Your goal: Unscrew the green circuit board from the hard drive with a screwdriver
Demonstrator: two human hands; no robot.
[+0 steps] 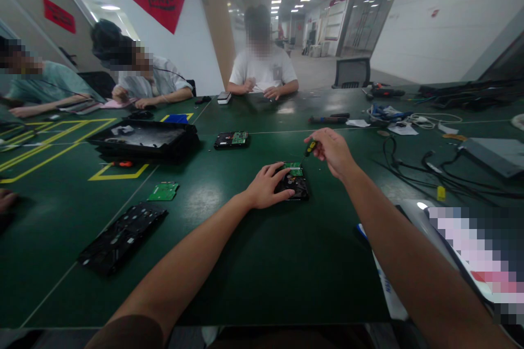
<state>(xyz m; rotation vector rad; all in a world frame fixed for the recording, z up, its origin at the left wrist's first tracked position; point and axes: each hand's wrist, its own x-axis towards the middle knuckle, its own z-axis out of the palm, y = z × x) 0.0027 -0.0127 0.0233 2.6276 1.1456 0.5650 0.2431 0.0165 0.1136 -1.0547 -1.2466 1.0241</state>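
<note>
Left hand (266, 188) lies spread flat on the hard drive (292, 182) at mid-bench (262, 283), pinning it so it cannot slide; right hand (333, 150) pinches a small screwdriver (310, 148), tip angled down over the drive's green board.

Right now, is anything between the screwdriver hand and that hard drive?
Nothing visible. The right hand holds the screwdriver just above the hard drive, which the left hand steadies on the table.

Both my arms reach forward. My left hand (265, 185) lies palm down, fingers (282, 193) spread flat. My right hand (333, 150) hangs higher, fingers (318, 144) pinched shut.
</note>
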